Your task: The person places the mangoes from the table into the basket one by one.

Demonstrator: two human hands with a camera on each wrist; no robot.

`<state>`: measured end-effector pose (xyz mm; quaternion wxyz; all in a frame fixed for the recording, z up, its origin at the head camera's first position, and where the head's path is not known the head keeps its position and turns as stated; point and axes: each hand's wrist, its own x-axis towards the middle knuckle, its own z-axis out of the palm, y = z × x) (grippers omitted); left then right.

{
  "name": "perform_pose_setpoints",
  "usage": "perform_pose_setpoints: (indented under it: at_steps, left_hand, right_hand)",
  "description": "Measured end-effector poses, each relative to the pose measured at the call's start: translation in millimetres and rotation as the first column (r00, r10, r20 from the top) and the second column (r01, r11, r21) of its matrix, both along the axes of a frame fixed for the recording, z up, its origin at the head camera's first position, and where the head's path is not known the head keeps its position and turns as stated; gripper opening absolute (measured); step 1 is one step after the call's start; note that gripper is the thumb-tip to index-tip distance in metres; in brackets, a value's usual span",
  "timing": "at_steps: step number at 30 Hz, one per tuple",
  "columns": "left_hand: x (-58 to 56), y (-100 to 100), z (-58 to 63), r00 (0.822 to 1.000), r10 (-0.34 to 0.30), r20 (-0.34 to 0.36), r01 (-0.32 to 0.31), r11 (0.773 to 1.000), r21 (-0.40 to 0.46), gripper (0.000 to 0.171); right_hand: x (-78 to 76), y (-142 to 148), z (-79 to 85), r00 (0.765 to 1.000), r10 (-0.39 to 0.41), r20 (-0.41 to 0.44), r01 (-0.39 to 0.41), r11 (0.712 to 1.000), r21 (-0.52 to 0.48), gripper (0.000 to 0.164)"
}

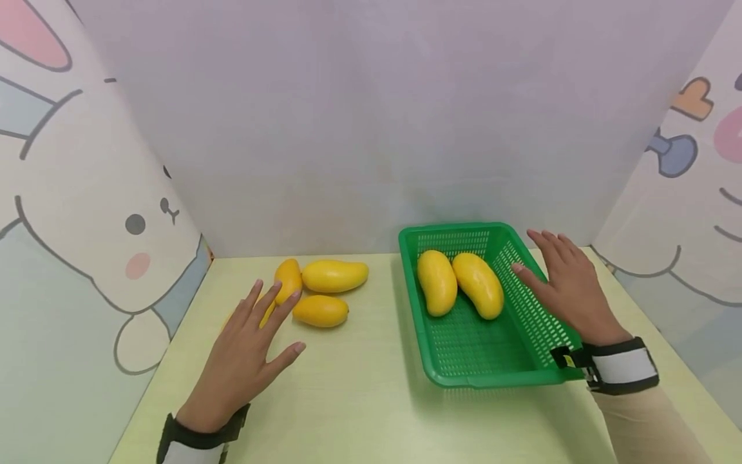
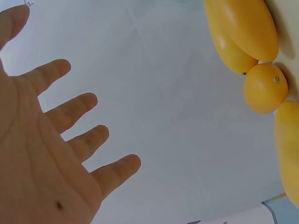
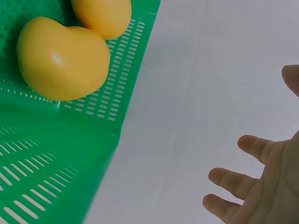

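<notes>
My left hand (image 1: 243, 354) hovers with fingers spread over the left side of the table, holding nothing. Just beyond its fingertips lie several yellow mangoes: one at the back (image 1: 335, 276), one in front of it (image 1: 321, 311), and an upright-looking one (image 1: 288, 281); another is mostly hidden under the hand. On the right stands a green plastic basket (image 1: 426, 351) with two mangoes inside, a left one (image 1: 437, 283) and a right one (image 1: 478, 285). Above the basket's right rim is my right hand (image 1: 570, 293), fingers extended, with nothing in it. The right wrist view shows its fingers (image 3: 233, 183) apart from the basket.
A pale yellow table (image 1: 359, 412) carries everything. A plain whitish back wall (image 1: 371, 129) rises behind it, and side panels with cartoon animals, such as the rabbit panel (image 1: 87, 212), close in the left and right.
</notes>
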<state>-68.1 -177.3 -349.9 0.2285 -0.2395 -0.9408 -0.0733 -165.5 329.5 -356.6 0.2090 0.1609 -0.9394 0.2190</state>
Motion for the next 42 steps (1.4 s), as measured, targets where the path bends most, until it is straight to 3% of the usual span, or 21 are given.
perform_pose_setpoints:
  at_steps: [15, 26, 31, 42]
  left_hand:
    - [-1.9, 0, -1.7, 1.0, 0.004, 0.006, -0.004, 1.0, -0.001, 0.07]
    - [-3.2, 1, -3.4, 1.0, 0.008, 0.026, -0.008, 1.0, -0.006, 0.071]
    - [-4.7, 0, -3.7, 1.0, -0.003, 0.018, 0.004, 1.0, -0.016, 0.071]
    - [-6.2, 0, -8.5, 0.999, -0.008, 0.039, 0.008, 1.0, -0.015, 0.071]
  right_hand:
    - [15.7, -19, 15.2, 0.99, 0.091, -0.11, -0.073, 0.985, 0.154, 0.074]
    - [43.8, -54, 34.0, 0.948, 0.25, -0.199, -0.21, 0.957, 0.201, 0.076]
    - [53.9, -70, 32.6, 0.928, 0.321, -0.188, -0.281, 0.936, 0.214, 0.076]
    - [67.7, -96, 13.5, 0.92, 0.366, -0.14, -0.325, 0.913, 0.248, 0.081]
